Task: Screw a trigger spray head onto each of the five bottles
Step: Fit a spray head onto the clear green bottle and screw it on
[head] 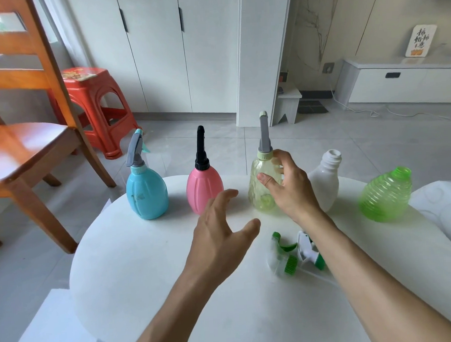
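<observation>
Five bottles stand in a row at the far edge of a white table (146, 279). The blue bottle (146, 193), the pink bottle (203, 187) and the pale yellow bottle (261, 184) each carry a spray head. The white bottle (326, 176) and the green ribbed bottle (385, 195) have bare necks. Two loose green-and-white spray heads (296, 253) lie on the table under my right forearm. My right hand (290, 188) hovers open just in front of the yellow bottle, fingers spread. My left hand (222, 228) is open in front of the pink bottle, holding nothing.
A wooden chair (22, 145) stands left of the table, with a red plastic stool (95, 104) behind it. White cabinets line the far wall. A white cushion or seat (445, 206) adjoins the table at the right.
</observation>
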